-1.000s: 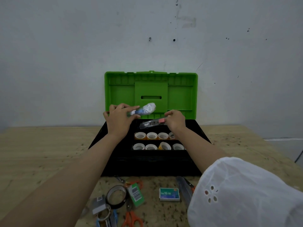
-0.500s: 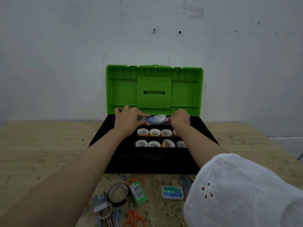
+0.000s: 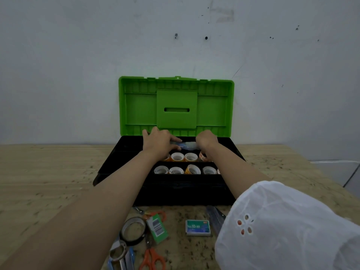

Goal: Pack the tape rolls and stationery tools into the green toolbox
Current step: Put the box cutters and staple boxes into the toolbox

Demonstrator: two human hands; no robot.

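The toolbox stands open on the table, its green lid (image 3: 140, 108) upright and its black base (image 3: 116, 162) below. Two rows of small tape rolls (image 3: 191, 157) fill the base's middle. Both my hands reach into the back of the base. My left hand (image 3: 159, 143) presses on a plastic-wrapped blue and white item (image 3: 188, 146). My right hand (image 3: 206, 140) grips that item's other end; a cutter seen earlier in this hand is hidden. In front of the box lie a black tape ring (image 3: 132, 230), orange scissors (image 3: 152, 258) and a staple box (image 3: 197, 228).
A green barcoded pack (image 3: 157, 228), a metal clip and blue-handled tools (image 3: 120, 256) and a dark cutter (image 3: 215, 217) lie at the near table edge. A white wall rises right behind the lid. My white sleeve (image 3: 288, 227) covers the lower right.
Both hands have dropped from in front of the lid down into the back of the black base, carrying the wrapped item with them. The pink-tipped cutter is out of sight.
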